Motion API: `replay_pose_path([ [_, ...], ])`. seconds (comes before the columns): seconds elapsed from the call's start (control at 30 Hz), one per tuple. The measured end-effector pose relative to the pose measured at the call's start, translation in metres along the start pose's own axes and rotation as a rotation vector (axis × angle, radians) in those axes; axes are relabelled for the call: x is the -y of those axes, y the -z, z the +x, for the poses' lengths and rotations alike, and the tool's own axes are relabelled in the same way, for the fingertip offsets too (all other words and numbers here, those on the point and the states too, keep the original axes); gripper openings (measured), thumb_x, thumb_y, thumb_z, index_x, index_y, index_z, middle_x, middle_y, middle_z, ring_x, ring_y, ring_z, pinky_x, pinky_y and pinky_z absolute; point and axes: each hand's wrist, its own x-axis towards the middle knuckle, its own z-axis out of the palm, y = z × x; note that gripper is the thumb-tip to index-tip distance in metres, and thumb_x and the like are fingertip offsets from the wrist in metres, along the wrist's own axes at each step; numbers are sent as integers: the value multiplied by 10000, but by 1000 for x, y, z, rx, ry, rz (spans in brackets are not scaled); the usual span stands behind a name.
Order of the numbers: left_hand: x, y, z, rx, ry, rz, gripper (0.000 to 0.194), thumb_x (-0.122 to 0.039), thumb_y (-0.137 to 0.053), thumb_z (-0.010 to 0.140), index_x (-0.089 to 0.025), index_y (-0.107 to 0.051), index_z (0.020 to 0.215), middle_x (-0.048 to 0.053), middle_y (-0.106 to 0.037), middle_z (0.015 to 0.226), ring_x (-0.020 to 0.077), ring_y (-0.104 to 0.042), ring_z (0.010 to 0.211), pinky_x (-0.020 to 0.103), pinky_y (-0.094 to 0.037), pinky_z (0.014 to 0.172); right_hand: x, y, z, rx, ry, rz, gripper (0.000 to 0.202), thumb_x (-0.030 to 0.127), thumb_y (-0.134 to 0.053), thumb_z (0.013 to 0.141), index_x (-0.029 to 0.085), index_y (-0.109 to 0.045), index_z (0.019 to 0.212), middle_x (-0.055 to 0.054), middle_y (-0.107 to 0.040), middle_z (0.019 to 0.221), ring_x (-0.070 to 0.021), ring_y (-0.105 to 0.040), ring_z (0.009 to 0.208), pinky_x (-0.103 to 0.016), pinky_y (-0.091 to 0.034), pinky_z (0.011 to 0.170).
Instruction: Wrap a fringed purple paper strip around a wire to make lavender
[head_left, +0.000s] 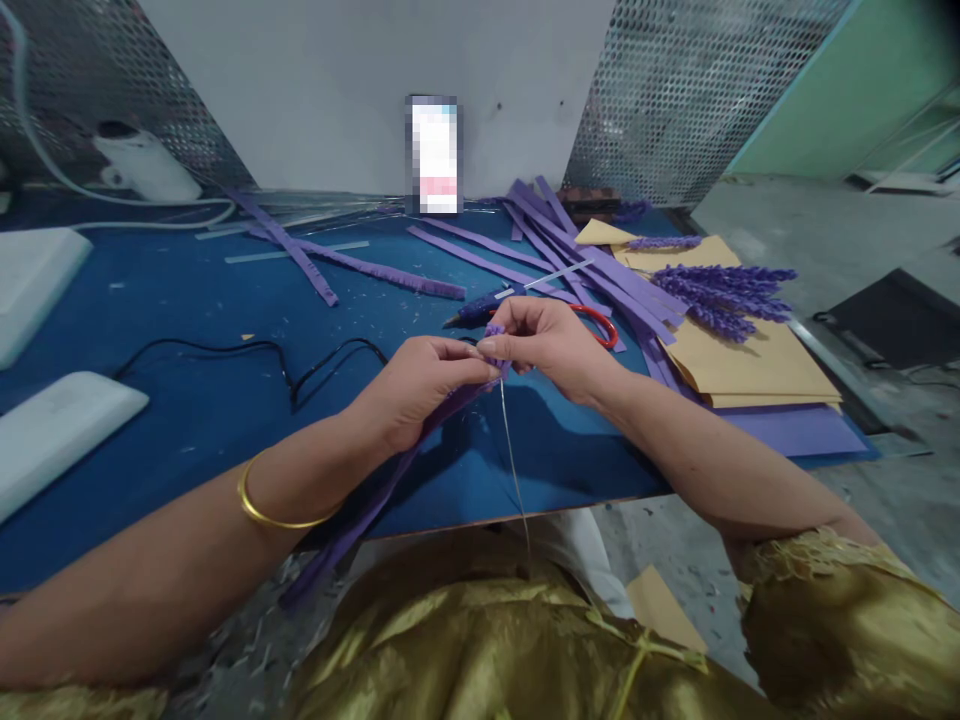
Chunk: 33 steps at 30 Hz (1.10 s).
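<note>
Nearest: gold sleeve (pixel 480 640), thin wire (pixel 514 460) rising to both hands. Left hand (pixel 420 385) pinched shut on purple fringed strip (pixel 375 500) trailing below. Right hand (pixel 544 345) fingertips closed on strip's wound end atop wire. Beyond right hand: glue gun (pixel 480 308), red scissors (pixel 600 325).

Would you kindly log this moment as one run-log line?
left hand: holds purple fringed strip | right hand: pinches strip's top at wire | behind: glue gun, scissors
</note>
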Motion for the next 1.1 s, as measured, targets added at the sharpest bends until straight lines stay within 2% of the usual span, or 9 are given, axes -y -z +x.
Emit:
replay_pose_path([
  [0.13, -4, 3, 2, 26, 26, -127, 135, -257, -845, 585, -167, -771, 654, 15, -703, 649, 113, -577, 593, 234, -447, 614, 1, 10, 4, 136, -9, 153, 349, 478, -754, 814, 137, -678, 829, 13, -594, 660, -75, -495, 548, -212, -429, 537],
  [0.23, -5, 6, 3, 36, 31, -184, 164, -250, -865, 565, -158, -774, 667, 10, -686, 618, 107, -573, 575, 221, -451, 594, 1, 16, 7, 222, -15, 232, 318, 329, -831, 746, 147, -714, 980, -11, -672, 814, -93, -581, 657, -216, -480, 621],
  [0.33, -4, 8, 4, 55, 36, -208, 169, -219, -868, 552, -157, -776, 679, 14, -704, 648, 110, -598, 600, 212, -464, 606, 0, 16, 7, 216, 25, 236, 297, 179, -841, 704, 151, -716, 973, -15, -701, 868, -113, -632, 753, -224, -507, 695],
  [0.53, -5, 9, 3, 77, 30, -176, 163, -255, -873, 575, -162, -774, 665, 12, -699, 633, 96, -586, 576, 197, -448, 575, -1, 15, 5, 200, 39, 192, 209, 165, -816, 737, 137, -704, 911, 2, -681, 775, -87, -592, 657, -196, -459, 596],
  [0.73, -7, 8, 3, 41, 12, -185, 150, -270, -877, 588, -175, -776, 645, -3, -683, 595, 82, -549, 536, 196, -433, 547, -1, 12, 6, 167, 29, 210, 224, 162, -817, 716, 135, -696, 902, -4, -681, 784, -95, -588, 664, -202, -471, 596],
  [0.87, -6, 9, 3, 48, 24, -212, 217, -285, -910, 554, -165, -789, 687, 17, -721, 679, 92, -589, 612, 197, -456, 609, -3, 12, 8, 215, 22, 267, 240, 201, -817, 733, 147, -677, 921, -29, -709, 893, -101, -609, 718, -200, -487, 615],
  [0.93, -6, 9, 4, 63, 30, -198, 237, -290, -909, 554, -156, -792, 711, 30, -729, 713, 98, -599, 642, 199, -456, 625, -4, 14, 9, 238, 17, 277, 245, 216, -821, 739, 148, -666, 916, -28, -707, 881, -94, -602, 699, -191, -473, 591],
  [1.1, -9, 11, 4, 59, 52, -166, 202, -289, -853, 556, -156, -778, 688, 33, -688, 669, 116, -546, 587, 227, -398, 527, -2, 19, 11, 251, 44, 277, 277, 257, -836, 733, 144, -645, 898, -32, -716, 841, -78, -558, 614, -187, -429, 524],
])
